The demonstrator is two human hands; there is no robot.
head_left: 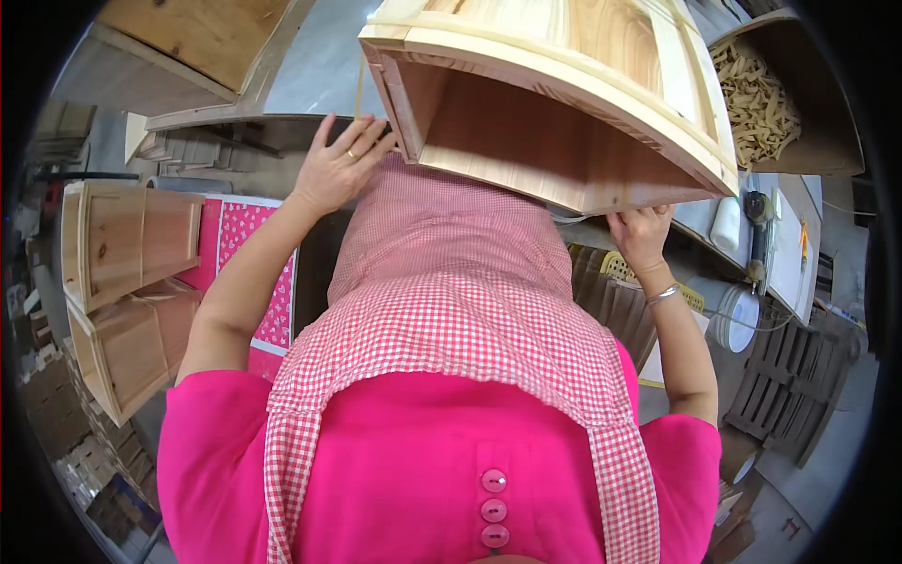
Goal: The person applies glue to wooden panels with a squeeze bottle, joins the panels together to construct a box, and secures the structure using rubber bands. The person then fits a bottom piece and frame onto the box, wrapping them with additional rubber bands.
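Observation:
A pale wooden box (pixel 554 56) lies at the far middle, its hollow side turned toward me. Thin light bands cross its upper face. At the box's near left corner, my left hand (pixel 340 169) has its fingers spread, a ring on one of them; the fingertips are close to the corner, and whether they touch it is hard to see. A thin yellowish band (pixel 359 85) hangs just above those fingers. Below the box's near right edge, my right hand (pixel 642 235) has bent fingers against the wood, with the tips partly hidden under it.
Two wooden boxes (pixel 141 244) are stacked at the left beside a pink patterned panel (pixel 254 254). An open carton (pixel 827 113) of light-coloured bands stands at the far right. Nearby lie a white roll (pixel 725 224) and a dark power tool (pixel 757 209). A white bucket (pixel 738 320) sits lower.

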